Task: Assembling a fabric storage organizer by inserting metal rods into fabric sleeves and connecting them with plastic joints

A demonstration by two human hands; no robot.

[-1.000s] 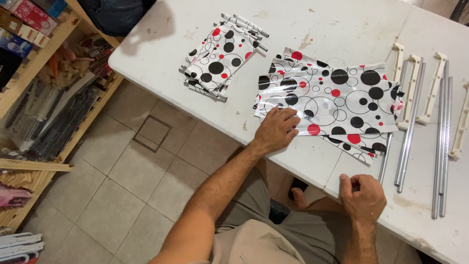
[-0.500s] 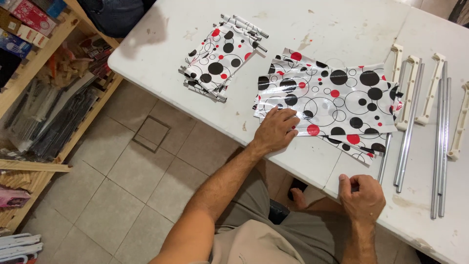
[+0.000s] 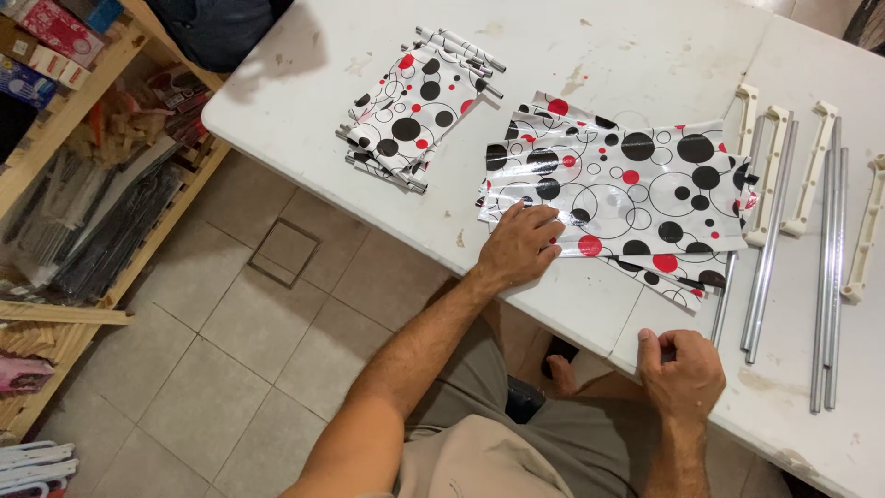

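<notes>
At the far left, off the tabletop, a wooden shelf unit [image 3: 83,120] holds coloured boxes on its top level and, lower down, small wooden pieces and dark bundled rods; what exactly these are you cannot make out. On the white tabletop [image 3: 645,55], near its left edge, lies a smaller folded bundle [image 3: 410,111] of white plastic sheet printed with black and red dots and circles, wrapped around thin metal rods whose ends stick out at both sides. Just to its right, well apart from it, sits the larger dotted sheet stack [image 3: 627,194], flat, close to the near edge. Your left hand [image 3: 521,247] rests on the near left corner of that stack, fingers spread and pressing flat, holding nothing. Your right hand [image 3: 682,373] lies at the near edge of the tabletop, loosely curled with fingertips drawn together; whether it pinches anything you cannot tell. Just beyond it begin the metal tubes [image 3: 765,240], lying parallel and pointing toward the far edge, their near ends close to your right hand and partly tucked under the stack's right side. Between and beside them, toward the right edge, lie cream plastic brackets [image 3: 816,166], lengthwise like the tubes, with more tubes [image 3: 830,277] alongside.
</notes>
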